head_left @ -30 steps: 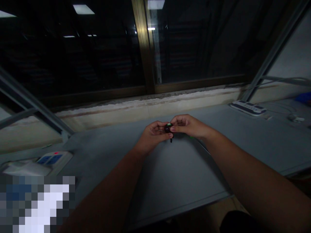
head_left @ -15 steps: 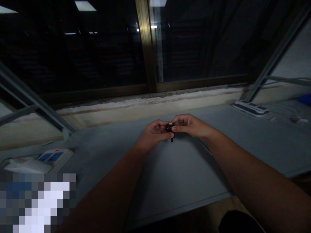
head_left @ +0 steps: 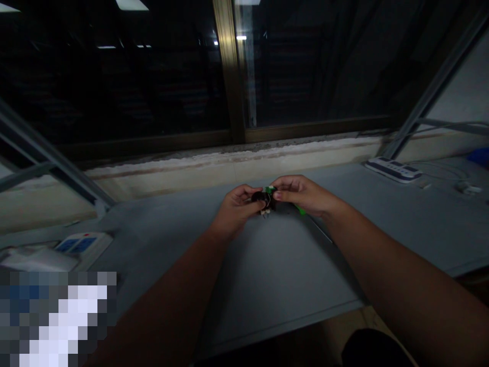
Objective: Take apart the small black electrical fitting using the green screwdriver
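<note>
Both hands meet above the grey table, holding a small dark round component between them. It has a green part on top and thin wires or pins below. My left hand cups its left side, and my right hand pinches its upper right with the fingertips. A green strip shows beneath my right hand. The fingers hide much of the component.
A white and blue power strip sits at the table's left, and a white power strip with cables lies at the far right. There is a blue object beyond it. A dark window and metal frame bars stand behind the table.
The component has turned in my fingers, showing more green and its small wires. The green strip now shows by my right hand. The view has shifted slightly.
</note>
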The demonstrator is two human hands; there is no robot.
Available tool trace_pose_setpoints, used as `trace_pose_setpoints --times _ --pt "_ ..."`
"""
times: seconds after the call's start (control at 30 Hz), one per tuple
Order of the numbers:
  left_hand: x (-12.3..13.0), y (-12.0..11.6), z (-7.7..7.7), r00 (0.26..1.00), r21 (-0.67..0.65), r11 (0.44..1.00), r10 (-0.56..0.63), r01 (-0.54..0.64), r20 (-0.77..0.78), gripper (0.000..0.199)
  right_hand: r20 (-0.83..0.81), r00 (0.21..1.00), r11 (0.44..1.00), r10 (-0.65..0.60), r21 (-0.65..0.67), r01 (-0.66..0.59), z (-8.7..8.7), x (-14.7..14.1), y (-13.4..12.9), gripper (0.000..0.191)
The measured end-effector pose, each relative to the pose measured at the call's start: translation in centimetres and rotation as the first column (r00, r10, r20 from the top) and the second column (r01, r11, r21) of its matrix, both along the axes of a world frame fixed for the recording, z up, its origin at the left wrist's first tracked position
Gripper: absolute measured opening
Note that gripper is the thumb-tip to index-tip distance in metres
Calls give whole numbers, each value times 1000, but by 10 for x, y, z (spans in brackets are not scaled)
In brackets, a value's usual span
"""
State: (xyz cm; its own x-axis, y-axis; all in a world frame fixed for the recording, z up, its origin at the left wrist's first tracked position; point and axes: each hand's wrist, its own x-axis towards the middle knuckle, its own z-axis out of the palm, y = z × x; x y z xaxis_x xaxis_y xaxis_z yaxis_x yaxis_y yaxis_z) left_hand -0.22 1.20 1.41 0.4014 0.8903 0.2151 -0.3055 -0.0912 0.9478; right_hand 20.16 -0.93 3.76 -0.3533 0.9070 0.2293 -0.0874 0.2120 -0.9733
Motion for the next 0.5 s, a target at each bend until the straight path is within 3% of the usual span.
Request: trace_pose_setpoints --times 0.27,0.5 --pt "1 3 -2 999 51 998 38 -36 -38 32 -9 1000 999 6 -50 -7 -4 -3 3 32" --pt "1 5 -4 983 89 987 146 -136 -111 32 34 999 996 -40 -78 42 -12 0 10 33"
